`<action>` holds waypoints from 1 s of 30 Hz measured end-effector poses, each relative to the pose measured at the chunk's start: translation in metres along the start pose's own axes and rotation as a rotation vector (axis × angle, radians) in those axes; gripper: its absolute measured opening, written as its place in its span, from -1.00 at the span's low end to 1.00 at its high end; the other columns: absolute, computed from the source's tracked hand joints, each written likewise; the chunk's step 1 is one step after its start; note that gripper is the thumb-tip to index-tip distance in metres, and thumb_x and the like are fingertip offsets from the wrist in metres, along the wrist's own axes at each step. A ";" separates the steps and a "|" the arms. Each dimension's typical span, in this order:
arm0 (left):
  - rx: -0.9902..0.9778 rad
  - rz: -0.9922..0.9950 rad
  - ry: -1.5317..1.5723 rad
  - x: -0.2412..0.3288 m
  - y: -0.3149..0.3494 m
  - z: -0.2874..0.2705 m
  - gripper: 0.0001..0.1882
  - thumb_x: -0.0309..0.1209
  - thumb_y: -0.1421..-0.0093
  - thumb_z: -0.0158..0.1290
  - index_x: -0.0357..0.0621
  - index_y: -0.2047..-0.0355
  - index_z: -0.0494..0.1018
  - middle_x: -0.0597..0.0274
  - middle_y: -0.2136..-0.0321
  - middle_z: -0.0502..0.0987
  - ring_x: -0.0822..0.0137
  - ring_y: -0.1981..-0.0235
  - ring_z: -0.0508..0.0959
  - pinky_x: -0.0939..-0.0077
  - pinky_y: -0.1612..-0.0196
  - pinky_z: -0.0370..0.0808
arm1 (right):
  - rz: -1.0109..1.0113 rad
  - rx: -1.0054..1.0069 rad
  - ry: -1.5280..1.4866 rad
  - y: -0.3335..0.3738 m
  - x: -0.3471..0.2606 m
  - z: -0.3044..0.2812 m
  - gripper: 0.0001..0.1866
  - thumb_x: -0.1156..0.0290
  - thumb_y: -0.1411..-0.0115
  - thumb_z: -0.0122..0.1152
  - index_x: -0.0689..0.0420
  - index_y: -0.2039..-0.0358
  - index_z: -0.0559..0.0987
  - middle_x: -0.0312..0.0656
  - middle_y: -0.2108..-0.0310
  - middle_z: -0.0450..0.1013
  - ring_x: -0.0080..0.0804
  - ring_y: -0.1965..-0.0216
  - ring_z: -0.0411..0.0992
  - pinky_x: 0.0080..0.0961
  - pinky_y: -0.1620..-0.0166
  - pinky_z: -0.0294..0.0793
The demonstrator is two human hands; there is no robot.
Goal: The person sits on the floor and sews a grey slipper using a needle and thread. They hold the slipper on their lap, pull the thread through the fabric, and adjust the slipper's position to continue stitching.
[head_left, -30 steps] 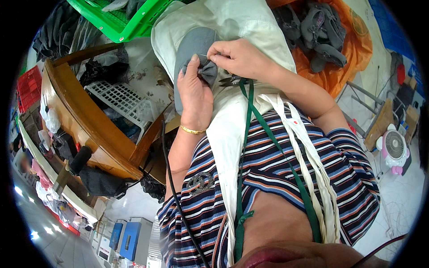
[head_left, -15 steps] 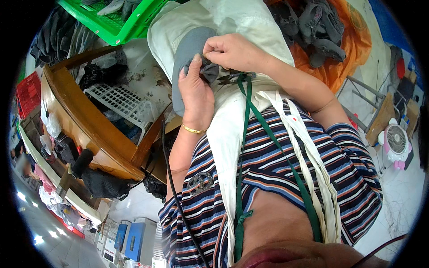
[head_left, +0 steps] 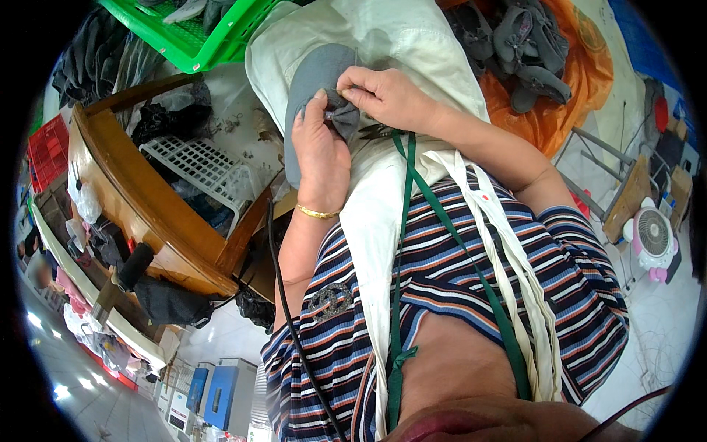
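A grey cloth shoe [head_left: 321, 65] rests over my lap on a white apron [head_left: 434, 48]. My left hand [head_left: 321, 158] is closed round the shoe from its near side, thumb up beside a grey fabric bow [head_left: 345, 116] on the upper. At the bow's far edge, the thumb and fingertips of my right hand [head_left: 394, 97] are pinched together; whatever lies between them is too small to make out. Just below that hand are dark-bladed snips [head_left: 377, 132], partly covered, at the end of a green ribbon [head_left: 409, 173] hanging from my neck.
Several grey shoes [head_left: 541, 81] lie on orange sheeting [head_left: 589, 96] at the far right. A green crate [head_left: 193, 59] stands far left, beside a curved wooden table [head_left: 140, 210] with a white plastic rack [head_left: 195, 166]. A fan [head_left: 652, 230] and stool [head_left: 626, 199] are at right.
My right hand has shifted slightly right, its fingers still pinched by the bow. It now covers more of the snips. My left hand keeps its hold on the shoe.
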State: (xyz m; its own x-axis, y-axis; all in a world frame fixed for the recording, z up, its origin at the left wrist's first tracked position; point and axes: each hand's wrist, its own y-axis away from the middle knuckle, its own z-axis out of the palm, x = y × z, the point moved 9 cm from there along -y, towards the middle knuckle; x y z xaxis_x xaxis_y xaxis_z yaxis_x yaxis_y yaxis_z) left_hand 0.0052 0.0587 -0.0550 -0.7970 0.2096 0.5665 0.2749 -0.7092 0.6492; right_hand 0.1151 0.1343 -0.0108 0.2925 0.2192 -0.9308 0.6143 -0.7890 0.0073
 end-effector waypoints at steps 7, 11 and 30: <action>-0.014 0.047 -0.048 -0.002 -0.002 0.001 -0.87 -0.46 -0.26 0.12 -0.21 0.22 0.47 0.28 0.31 0.55 0.45 0.27 0.53 0.55 0.16 0.46 | 0.079 0.054 0.038 -0.004 0.001 0.004 -0.83 0.33 -0.31 0.10 0.14 0.20 0.41 -0.06 0.45 0.52 -0.13 0.42 0.53 -0.33 0.32 0.47; -0.026 0.057 -0.117 -0.008 0.006 0.005 -0.79 -0.45 -0.28 0.11 -0.26 0.11 0.46 0.24 0.20 0.57 0.41 0.20 0.56 0.52 0.14 0.50 | 0.083 -0.046 0.014 -0.016 -0.007 -0.002 -0.83 0.33 -0.29 0.11 0.13 0.21 0.42 -0.05 0.43 0.52 -0.08 0.41 0.52 -0.28 0.32 0.46; -0.280 0.695 -1.217 0.069 -0.013 0.071 -0.81 -0.44 -0.20 0.20 -0.30 0.23 0.51 0.32 0.44 0.57 0.57 0.39 0.43 0.62 0.26 0.43 | 0.184 0.025 -1.004 -0.006 0.017 -0.082 -0.81 0.24 -0.39 0.06 0.10 0.21 0.48 -0.27 0.49 0.49 -0.63 0.57 0.43 -0.66 0.50 0.44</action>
State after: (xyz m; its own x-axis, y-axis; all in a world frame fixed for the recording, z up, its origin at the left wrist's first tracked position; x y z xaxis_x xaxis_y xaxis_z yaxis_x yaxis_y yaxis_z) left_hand -0.0150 0.1301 0.0111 0.4428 0.1059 0.8904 0.1840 -0.9826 0.0254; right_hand 0.1760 0.1897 0.0035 -0.3755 -0.4801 -0.7928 0.6029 -0.7762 0.1846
